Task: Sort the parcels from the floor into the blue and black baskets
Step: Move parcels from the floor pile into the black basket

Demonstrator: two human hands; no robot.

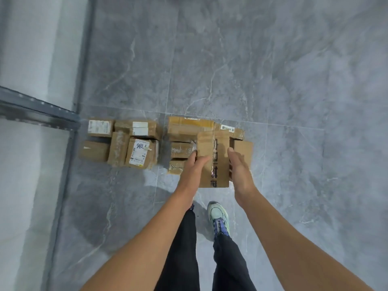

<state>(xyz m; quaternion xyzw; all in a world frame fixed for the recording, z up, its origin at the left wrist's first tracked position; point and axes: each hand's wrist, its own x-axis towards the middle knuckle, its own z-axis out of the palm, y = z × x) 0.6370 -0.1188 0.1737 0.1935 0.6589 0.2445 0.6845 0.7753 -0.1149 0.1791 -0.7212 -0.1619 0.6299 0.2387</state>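
Observation:
A long brown cardboard parcel (218, 152) with dark tape down its middle is gripped between my left hand (194, 168) on its left side and my right hand (241, 171) on its right side. It sits above a cluster of other brown parcels (182, 149) on the grey floor. A second group of parcels lies to the left, among them one with a white label marked in pen (141, 153). No blue or black basket is in view.
A dark metal shelf frame (37, 111) and a pale wall panel run along the left. My legs in black trousers and one light sneaker (218, 215) stand just behind the parcels. Grey marble floor tiles (273, 70) stretch ahead and to the right.

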